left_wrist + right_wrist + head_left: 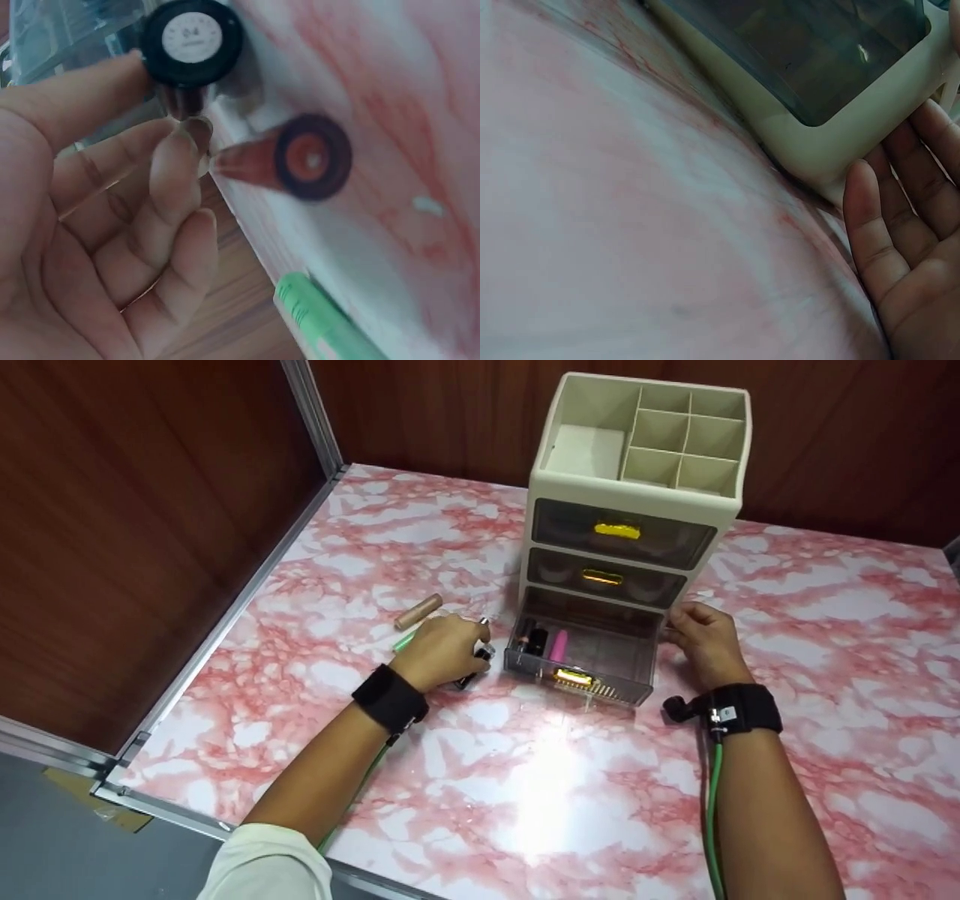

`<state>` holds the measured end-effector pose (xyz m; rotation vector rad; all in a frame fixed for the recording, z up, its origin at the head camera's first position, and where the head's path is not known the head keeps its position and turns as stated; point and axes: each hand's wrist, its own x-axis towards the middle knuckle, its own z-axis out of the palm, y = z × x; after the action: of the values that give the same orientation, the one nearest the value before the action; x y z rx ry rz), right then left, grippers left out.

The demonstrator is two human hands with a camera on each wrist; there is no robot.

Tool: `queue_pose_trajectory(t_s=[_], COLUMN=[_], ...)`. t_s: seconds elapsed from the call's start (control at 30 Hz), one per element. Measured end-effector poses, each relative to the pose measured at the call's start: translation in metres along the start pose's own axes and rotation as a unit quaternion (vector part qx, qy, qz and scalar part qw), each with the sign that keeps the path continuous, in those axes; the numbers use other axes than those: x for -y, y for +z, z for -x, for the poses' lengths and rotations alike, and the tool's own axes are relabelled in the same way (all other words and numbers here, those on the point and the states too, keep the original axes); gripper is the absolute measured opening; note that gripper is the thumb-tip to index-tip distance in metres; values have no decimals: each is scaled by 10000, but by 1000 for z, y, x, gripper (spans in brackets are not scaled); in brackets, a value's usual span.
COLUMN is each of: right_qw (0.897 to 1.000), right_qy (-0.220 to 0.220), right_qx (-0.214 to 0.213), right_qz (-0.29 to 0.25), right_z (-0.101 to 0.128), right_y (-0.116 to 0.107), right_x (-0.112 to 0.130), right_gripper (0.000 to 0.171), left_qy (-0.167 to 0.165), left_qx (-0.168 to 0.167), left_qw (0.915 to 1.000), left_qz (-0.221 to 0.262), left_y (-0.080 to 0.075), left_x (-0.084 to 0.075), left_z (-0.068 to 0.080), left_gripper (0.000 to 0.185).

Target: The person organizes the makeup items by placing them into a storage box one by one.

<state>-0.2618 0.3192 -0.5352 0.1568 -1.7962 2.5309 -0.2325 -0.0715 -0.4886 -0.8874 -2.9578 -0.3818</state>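
My left hand (444,651) pinches a black lipstick tube (466,681) just left of the drawer. In the left wrist view the tube's round black end (193,37) carries a white "04" label, and the thumb rests against it. Beside it is a reddish-brown tube with a dark ring end (313,157). A green tube (403,642) lies partly under the hand, a tan tube (418,612) just beyond. My right hand (705,637) touches the lower right side of the cream drawer organizer (634,491), fingers fairly straight. Its bottom drawer (611,649) is pulled out.
Inside that drawer, on the left, lie a pink tube (559,646) and dark tubes (537,641). Two closed drawers with gold handles sit above, topped by divided compartments. Brown panels (150,510) wall the marbled table (420,780) at left and back.
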Motion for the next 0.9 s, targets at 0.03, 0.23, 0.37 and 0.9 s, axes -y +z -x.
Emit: queue_pose_trajectory(t_s=[0.03, 0.23, 0.37, 0.9], right_qw=[10000, 9998, 9998, 9997], right_qy=[-11, -16, -61, 60], right_qx=[-7, -90, -3, 78], right_qz=[-41, -178, -189, 210], right_z=[0, -2, -3, -1], right_y=[-1, -2, -1, -2], right_x=[1, 2, 2, 0], right_gripper=[8, 5, 7, 12], left_qy=[18, 39, -56, 1571], left_qx=[79, 416, -79, -1150], left_qw=[10000, 9989, 9990, 9685], left_qz=[2, 195, 437, 1551], left_y=[0, -3, -18, -42], left_x=[-1, -3, -2, -77], left_z=[-2, -9, -10, -60], left_gripper=[21, 41, 36, 38])
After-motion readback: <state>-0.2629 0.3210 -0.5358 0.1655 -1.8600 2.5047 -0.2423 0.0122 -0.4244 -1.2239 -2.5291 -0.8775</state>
